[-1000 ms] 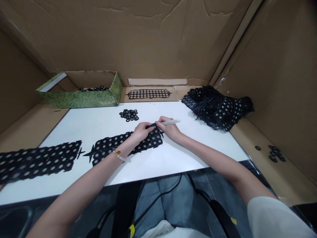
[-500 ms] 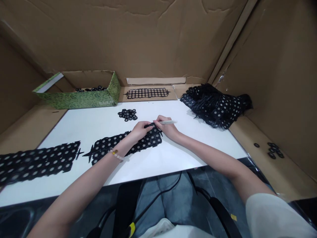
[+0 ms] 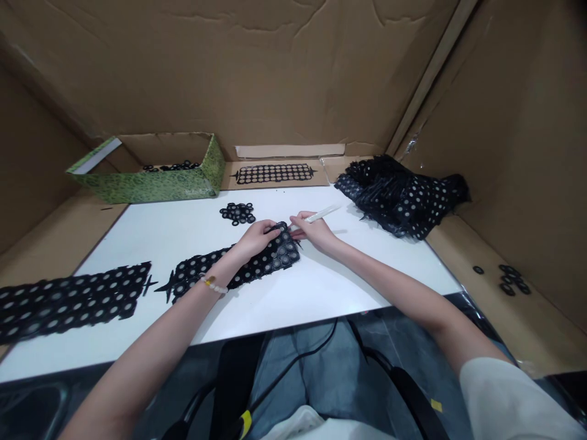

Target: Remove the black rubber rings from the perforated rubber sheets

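The left hand lies on a black punched sheet, fingers flat, while the right hand pinches a white pen narrowly above the white surface.

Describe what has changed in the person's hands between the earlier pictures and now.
The right hand has tilted the white pen-like tool so its tip points down toward the black perforated sheet, which the left hand rests on. Nothing was let go. The loose black rings stayed put.
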`<state>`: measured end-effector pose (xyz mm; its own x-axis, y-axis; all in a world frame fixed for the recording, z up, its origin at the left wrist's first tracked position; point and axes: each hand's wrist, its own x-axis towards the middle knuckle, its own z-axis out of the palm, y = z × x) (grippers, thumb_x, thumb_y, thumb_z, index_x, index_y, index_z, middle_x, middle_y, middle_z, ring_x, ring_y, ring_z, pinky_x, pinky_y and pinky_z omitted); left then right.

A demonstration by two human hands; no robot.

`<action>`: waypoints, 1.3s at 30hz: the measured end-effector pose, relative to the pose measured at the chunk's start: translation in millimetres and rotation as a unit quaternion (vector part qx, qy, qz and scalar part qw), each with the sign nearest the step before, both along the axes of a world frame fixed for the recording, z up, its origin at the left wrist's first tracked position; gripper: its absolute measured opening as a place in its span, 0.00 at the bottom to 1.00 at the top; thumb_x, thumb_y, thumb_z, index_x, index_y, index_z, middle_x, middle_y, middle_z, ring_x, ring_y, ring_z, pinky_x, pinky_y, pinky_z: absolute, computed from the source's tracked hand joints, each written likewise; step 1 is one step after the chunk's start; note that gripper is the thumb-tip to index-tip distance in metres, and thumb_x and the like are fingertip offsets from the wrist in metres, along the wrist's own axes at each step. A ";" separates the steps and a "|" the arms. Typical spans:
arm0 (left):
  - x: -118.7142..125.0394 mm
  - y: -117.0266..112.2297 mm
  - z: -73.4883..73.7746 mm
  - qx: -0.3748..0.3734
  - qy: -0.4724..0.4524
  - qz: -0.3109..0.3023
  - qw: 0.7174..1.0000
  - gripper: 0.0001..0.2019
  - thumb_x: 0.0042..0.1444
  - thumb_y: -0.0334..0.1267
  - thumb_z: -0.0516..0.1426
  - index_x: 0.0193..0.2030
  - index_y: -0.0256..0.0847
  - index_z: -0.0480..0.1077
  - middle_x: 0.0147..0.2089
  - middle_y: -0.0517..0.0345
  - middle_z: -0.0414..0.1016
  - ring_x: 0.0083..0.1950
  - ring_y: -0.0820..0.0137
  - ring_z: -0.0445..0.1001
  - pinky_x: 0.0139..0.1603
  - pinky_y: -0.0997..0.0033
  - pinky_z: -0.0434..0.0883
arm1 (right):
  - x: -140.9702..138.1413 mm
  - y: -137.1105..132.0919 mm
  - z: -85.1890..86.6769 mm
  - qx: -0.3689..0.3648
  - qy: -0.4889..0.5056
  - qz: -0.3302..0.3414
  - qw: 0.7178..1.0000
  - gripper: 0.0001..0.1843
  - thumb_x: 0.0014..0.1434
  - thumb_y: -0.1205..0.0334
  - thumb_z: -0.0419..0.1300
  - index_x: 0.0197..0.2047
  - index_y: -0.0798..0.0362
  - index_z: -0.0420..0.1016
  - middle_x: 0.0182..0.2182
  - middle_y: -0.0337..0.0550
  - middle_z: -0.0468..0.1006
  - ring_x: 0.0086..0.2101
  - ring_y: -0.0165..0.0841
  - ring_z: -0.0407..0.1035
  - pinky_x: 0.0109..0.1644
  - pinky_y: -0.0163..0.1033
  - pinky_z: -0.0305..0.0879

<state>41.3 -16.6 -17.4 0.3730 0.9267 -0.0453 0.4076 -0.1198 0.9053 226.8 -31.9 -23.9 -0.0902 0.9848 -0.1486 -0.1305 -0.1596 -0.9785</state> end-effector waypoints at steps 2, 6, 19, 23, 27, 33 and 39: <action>0.6 -1.1 1.6 -0.012 -0.002 0.007 1.000 0.17 0.47 0.53 0.61 0.35 0.41 0.73 0.37 0.55 0.80 0.44 0.60 0.75 0.46 0.64 0.67 | 0.4 -0.1 1.4 -0.011 -0.006 0.010 1.000 0.17 0.50 0.53 0.68 0.24 0.52 0.66 0.23 0.39 0.76 0.27 0.32 0.75 0.31 0.36 0.73; 1.3 -5.4 8.1 -0.016 0.031 0.028 0.999 0.20 0.41 0.52 0.66 0.37 0.41 0.73 0.38 0.57 0.80 0.46 0.58 0.75 0.48 0.63 0.67 | 1.3 -2.8 2.6 0.000 -0.013 0.017 1.000 0.16 0.50 0.53 0.67 0.24 0.52 0.66 0.21 0.38 0.75 0.26 0.31 0.74 0.29 0.34 0.71; 4.9 -10.2 9.0 -0.105 -0.033 0.048 0.993 0.31 0.38 0.40 0.70 0.53 0.43 0.71 0.36 0.58 0.81 0.40 0.59 0.79 0.47 0.59 0.72 | 4.8 -7.5 7.2 0.059 -0.040 0.039 0.997 0.16 0.50 0.52 0.64 0.23 0.52 0.64 0.23 0.38 0.74 0.24 0.29 0.68 0.27 0.34 0.64; 4.4 -10.1 7.8 -0.110 -0.049 0.070 0.990 0.33 0.36 0.41 0.71 0.52 0.42 0.72 0.31 0.61 0.77 0.38 0.60 0.78 0.46 0.60 0.72 | 6.6 -11.5 10.4 0.084 -0.077 0.060 0.992 0.14 0.54 0.52 0.62 0.25 0.51 0.65 0.23 0.38 0.74 0.26 0.32 0.71 0.29 0.35 0.65; 5.3 -10.7 6.6 -0.108 -0.057 0.095 0.988 0.31 0.37 0.38 0.70 0.52 0.40 0.72 0.31 0.61 0.75 0.38 0.63 0.77 0.44 0.63 0.71 | 6.8 -15.2 12.0 0.177 -0.192 0.061 0.963 0.13 0.59 0.54 0.58 0.26 0.51 0.66 0.22 0.37 0.73 0.23 0.30 0.67 0.29 0.35 0.61; 10.0 -15.9 15.4 -0.094 -0.025 0.128 0.987 0.25 0.41 0.31 0.68 0.49 0.40 0.74 0.28 0.63 0.72 0.36 0.66 0.75 0.42 0.67 0.70 | 4.3 -14.2 7.5 0.228 -0.313 0.049 0.921 0.14 0.61 0.53 0.55 0.27 0.50 0.66 0.23 0.36 0.72 0.26 0.30 0.64 0.30 0.36 0.54; 8.4 -12.1 12.4 -0.084 -0.028 0.122 0.988 0.26 0.41 0.32 0.68 0.51 0.39 0.74 0.30 0.61 0.74 0.38 0.65 0.75 0.45 0.66 0.70 | 2.3 -13.6 6.0 0.246 -0.340 0.027 0.907 0.14 0.62 0.52 0.54 0.28 0.50 0.67 0.25 0.36 0.73 0.28 0.31 0.63 0.32 0.36 0.54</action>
